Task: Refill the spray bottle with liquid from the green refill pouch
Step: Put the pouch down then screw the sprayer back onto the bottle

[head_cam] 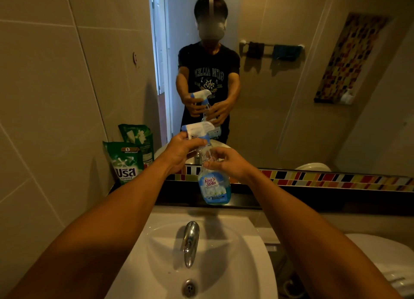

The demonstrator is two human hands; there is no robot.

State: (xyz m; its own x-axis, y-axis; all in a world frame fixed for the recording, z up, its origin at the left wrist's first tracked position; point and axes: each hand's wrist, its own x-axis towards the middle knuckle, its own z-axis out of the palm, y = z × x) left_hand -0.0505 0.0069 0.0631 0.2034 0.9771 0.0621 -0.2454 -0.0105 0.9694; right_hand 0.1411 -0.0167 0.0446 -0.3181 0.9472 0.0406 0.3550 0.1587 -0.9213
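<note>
I hold a clear spray bottle [214,186] with a blue label and a little blue liquid at its bottom, upright above the dark ledge behind the sink. My left hand [181,152] grips the white and blue trigger head [198,128] at the neck. My right hand [228,163] wraps the bottle's upper body. The green refill pouch [125,162] stands on the ledge at the left, against the tiled wall, untouched. A mirror behind repeats the scene.
A white sink [253,265] with a chrome tap [190,242] lies below the bottle. A black ledge [291,197] with a coloured mosaic strip [336,178] runs under the mirror. A white toilet [389,260] is at the lower right.
</note>
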